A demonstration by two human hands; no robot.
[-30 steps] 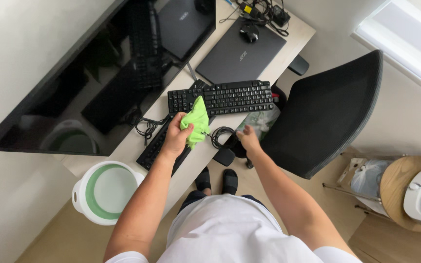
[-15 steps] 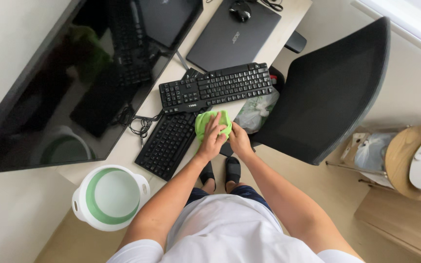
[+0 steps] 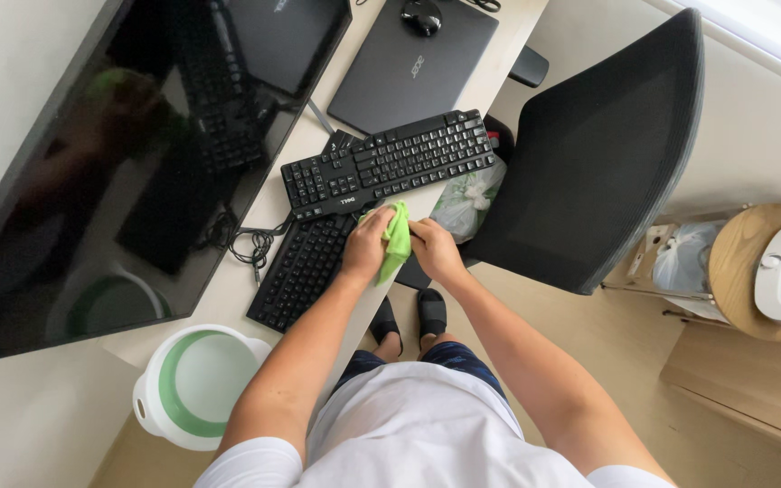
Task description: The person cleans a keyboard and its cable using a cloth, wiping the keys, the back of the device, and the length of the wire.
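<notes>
Bunching the green cloth (image 3: 397,239) that lay flatter half a second ago, my left hand (image 3: 368,246) and right hand (image 3: 433,250) both grip it at the desk (image 3: 255,287) edge, at six o'clock of the upper keyboard (image 3: 389,163), ready to wipe.

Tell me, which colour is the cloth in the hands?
Bright green cloth, shown best in the head view.

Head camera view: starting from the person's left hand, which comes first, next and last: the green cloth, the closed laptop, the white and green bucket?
1. Green cloth: in the left hand, at the desk edge.
2. White and green bucket: on the floor, lower left.
3. Closed laptop: far end of the desk.
</notes>
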